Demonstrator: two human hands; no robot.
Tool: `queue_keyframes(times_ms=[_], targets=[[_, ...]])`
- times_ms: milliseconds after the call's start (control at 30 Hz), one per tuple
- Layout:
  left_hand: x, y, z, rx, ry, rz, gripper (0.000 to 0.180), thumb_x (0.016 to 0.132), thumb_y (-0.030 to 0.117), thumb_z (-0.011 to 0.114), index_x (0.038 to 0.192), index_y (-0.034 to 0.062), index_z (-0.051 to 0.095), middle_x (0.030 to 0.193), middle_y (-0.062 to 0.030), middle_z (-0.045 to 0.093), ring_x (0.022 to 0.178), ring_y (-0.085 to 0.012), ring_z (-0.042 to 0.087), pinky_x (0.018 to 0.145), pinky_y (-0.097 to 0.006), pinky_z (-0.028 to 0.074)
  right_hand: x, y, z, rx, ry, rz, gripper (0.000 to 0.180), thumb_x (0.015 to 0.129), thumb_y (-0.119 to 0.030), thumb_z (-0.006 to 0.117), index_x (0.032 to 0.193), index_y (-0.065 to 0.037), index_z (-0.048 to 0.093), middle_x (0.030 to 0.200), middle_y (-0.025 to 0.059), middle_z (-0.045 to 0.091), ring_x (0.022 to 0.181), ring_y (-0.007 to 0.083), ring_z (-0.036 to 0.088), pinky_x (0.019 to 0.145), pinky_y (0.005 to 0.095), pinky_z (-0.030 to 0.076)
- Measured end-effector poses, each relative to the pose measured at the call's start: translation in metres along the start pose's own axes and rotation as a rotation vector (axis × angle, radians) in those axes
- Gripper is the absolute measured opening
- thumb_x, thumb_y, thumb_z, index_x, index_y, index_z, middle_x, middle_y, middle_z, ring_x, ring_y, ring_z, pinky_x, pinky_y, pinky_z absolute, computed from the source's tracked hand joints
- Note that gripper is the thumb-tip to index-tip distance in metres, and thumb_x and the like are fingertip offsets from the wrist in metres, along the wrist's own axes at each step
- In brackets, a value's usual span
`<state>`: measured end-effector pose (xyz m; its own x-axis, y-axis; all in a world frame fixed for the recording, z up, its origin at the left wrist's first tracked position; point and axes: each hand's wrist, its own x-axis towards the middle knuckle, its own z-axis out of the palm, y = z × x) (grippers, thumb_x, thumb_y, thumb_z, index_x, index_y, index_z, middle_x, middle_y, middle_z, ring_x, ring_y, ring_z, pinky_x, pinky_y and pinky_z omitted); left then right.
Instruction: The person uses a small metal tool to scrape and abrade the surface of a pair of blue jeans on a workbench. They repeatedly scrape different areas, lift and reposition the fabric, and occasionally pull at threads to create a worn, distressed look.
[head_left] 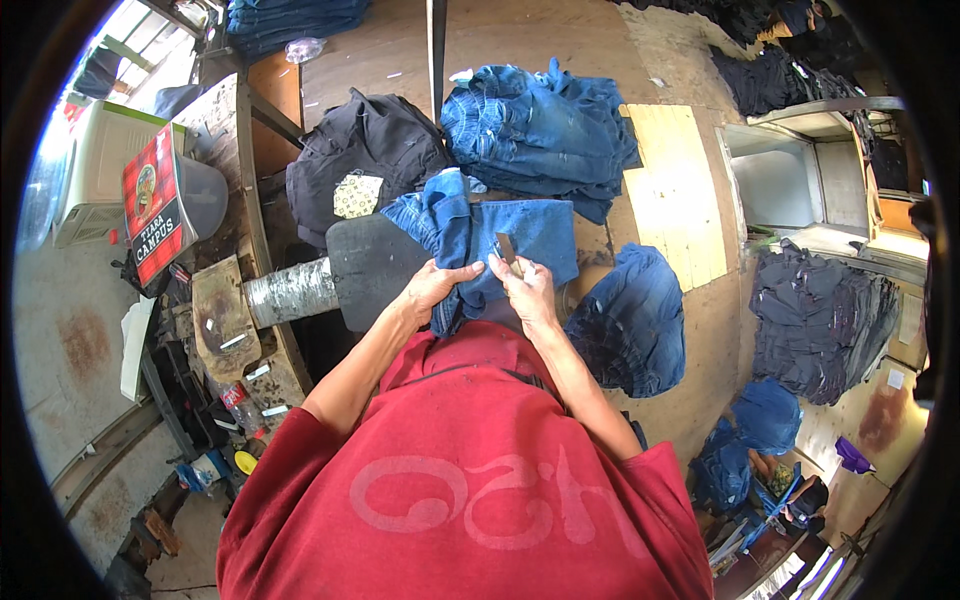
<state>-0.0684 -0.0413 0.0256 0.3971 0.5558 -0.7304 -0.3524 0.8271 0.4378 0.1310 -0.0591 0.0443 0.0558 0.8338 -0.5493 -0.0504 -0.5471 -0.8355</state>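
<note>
A pair of blue denim garments or one folded denim garment (530,225) lies across my lap; how many layers belong together I cannot tell. My left hand (440,287) is closed on the bunched denim, thumb pointing right. Just right of it, my right hand (530,295) grips a small tool with a brownish flat end (506,246), held over the denim. Its lower part is hidden in my fingers, and the exact kind is unclear. My two thumbs are close together. Left of the denim is a dark flat pad (375,272) on a taped cylinder (292,292).
Beyond my hands lie a dark garment pile (370,140) and a blue denim pile (530,125). More denim (635,320) sits by my right forearm. A wooden bench (225,120) with a red box (160,205) stands left. Black garments (815,315) are stacked at right.
</note>
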Motion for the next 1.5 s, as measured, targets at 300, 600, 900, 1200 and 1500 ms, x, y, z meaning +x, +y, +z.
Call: queue_keyframes(times_ms=[300, 600, 900, 1200, 1500], targets=[[-0.002, -0.005, -0.016, -0.106, -0.029, -0.006, 0.034, 0.098, 0.012, 0.082, 0.128, 0.0014, 0.069, 0.118, -0.0112, 0.078, 0.099, -0.0238, 0.079, 0.090, -0.042, 0.068, 0.005, 0.007, 0.000, -0.066, 0.106, -0.168, 0.019, 0.100, -0.020, 0.082, 0.101, -0.001, 0.079, 0.088, -0.0047, 0.073, 0.079, 0.0039, 0.058, 0.072, 0.0252, 0.048], [-0.006, 0.003, -0.003, -0.098, -0.016, 0.028, 0.029, 0.098, 0.008, 0.079, 0.125, -0.0007, 0.071, 0.114, -0.0125, 0.079, 0.098, -0.0243, 0.079, 0.086, -0.042, 0.069, -0.011, -0.016, 0.010, -0.309, 0.000, -0.170, 0.030, 0.096, -0.031, 0.086, 0.096, -0.001, 0.079, 0.077, -0.0037, 0.070, 0.071, 0.0043, 0.055, 0.063, 0.0276, 0.045], [0.005, -0.008, -0.007, 0.018, 0.053, 0.116, 0.027, 0.097, 0.012, 0.079, 0.119, -0.0012, 0.072, 0.108, -0.0134, 0.078, 0.088, -0.0258, 0.079, 0.077, -0.045, 0.070, -0.005, -0.009, 0.013, -0.245, 0.009, -0.150, 0.021, 0.099, -0.024, 0.082, 0.096, -0.004, 0.078, 0.074, -0.0051, 0.066, 0.065, 0.0035, 0.052, 0.058, 0.0270, 0.042], [-0.005, -0.009, -0.012, -0.086, 0.022, 0.060, 0.033, 0.096, 0.015, 0.080, 0.124, 0.0015, 0.071, 0.112, -0.0107, 0.078, 0.094, -0.0237, 0.077, 0.082, -0.045, 0.066, -0.001, 0.012, 0.003, 0.515, -0.193, 0.303, 0.017, 0.102, -0.023, 0.080, 0.107, -0.009, 0.070, 0.072, -0.0088, 0.053, 0.054, 0.0000, 0.044, 0.047, 0.0207, 0.034], [-0.004, -0.008, -0.028, 0.088, -0.134, 0.197, 0.055, 0.089, -0.003, 0.084, 0.140, 0.0013, 0.064, 0.127, -0.0131, 0.075, 0.110, -0.0272, 0.076, 0.096, -0.046, 0.066, -0.026, -0.048, -0.026, -0.919, 0.061, -0.508, 0.028, 0.100, -0.038, 0.079, 0.098, -0.011, 0.072, 0.081, 0.0070, 0.075, 0.071, 0.0270, 0.072, 0.061, 0.0393, 0.054]])
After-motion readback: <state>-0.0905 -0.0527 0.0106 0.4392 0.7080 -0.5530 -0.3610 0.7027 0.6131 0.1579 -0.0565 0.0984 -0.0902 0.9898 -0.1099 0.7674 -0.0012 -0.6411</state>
